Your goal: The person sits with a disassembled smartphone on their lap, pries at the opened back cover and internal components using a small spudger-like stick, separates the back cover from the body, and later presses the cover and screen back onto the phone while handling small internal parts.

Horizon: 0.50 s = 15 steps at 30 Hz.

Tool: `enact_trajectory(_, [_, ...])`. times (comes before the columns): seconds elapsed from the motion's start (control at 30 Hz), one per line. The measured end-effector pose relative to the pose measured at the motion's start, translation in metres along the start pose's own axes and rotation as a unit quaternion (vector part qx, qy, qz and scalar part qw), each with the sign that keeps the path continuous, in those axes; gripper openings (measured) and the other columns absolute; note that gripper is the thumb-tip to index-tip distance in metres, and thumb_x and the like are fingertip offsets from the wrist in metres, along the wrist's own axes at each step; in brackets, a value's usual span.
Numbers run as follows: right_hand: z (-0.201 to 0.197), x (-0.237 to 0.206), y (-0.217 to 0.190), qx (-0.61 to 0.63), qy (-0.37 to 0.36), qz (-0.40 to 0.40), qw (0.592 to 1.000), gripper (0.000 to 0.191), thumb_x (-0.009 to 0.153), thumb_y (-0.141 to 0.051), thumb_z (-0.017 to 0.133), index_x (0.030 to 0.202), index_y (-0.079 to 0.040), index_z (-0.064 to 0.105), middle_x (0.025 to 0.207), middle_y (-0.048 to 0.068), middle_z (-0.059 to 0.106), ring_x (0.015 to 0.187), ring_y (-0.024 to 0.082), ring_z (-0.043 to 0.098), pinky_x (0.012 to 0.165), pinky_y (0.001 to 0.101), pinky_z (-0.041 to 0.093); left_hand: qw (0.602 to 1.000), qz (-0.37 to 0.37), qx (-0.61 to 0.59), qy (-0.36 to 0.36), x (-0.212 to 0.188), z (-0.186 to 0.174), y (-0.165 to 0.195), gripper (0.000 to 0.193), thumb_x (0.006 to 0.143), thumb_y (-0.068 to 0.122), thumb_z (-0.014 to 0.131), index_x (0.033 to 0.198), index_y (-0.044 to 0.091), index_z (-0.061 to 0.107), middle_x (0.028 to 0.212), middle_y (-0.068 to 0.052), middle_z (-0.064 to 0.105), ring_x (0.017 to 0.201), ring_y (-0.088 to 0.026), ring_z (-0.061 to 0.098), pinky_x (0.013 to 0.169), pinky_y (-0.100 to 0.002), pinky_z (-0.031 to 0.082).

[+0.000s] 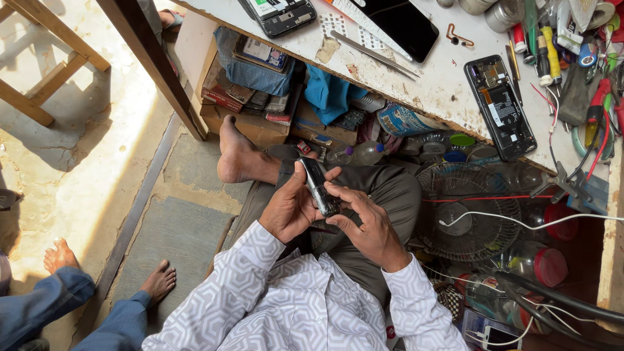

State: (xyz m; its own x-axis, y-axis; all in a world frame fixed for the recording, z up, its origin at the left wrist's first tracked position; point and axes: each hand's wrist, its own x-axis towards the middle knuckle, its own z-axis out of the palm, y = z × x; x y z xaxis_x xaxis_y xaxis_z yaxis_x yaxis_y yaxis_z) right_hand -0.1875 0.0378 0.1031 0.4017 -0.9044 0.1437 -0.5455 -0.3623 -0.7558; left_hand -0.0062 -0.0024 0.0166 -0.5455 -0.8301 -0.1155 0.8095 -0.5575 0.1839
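Left of the worktable [448, 84], a second person's bare feet [156, 281] rest on the floor. Below the worktable's edge, over the lap, the left hand [292, 211] closes its fingers round a small dark phone [320, 188], held edge-up. The right hand [364, 224] pinches its lower end with curled fingertips, probably prying at a seam; the next move calls for a steady grip. Under the worktable sit stacked flat boxes [250, 71] and a blue-labelled tin [404, 120]; on it lies an opened phone [500, 107].
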Motion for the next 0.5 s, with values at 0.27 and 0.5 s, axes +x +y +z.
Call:
enact_trajectory(0.27, [0.003, 0.006, 0.003, 0.071, -0.004, 0.008, 0.997, 0.05, 0.106, -0.029, 0.055, 0.148, -0.004, 0.046, 0.149, 0.013, 0.059, 0.136, 0.028, 0.062, 0.108, 0.0382, 0.057, 0.995, -0.037, -0.051, 0.072, 0.006, -0.012, 0.003, 0.054, 0.103, 0.048, 0.055, 0.144, 0.015, 0.043, 0.134, -0.027, 0.062, 0.106, -0.037, 0.073, 0.089, -0.057, 0.063])
enact_trajectory(0.5, [0.01, 0.004, -0.005, -0.039, 0.03, -0.041, 0.998, 0.041, 0.107, -0.021, 0.056, 0.145, -0.003, 0.051, 0.144, 0.013, 0.064, 0.132, 0.029, 0.065, 0.106, 0.0383, 0.057, 0.993, -0.008, -0.103, 0.059, 0.006, -0.015, 0.0, 0.052, 0.101, 0.044, 0.057, 0.143, 0.015, 0.044, 0.137, -0.019, 0.059, 0.122, -0.039, 0.065, 0.098, -0.059, 0.058])
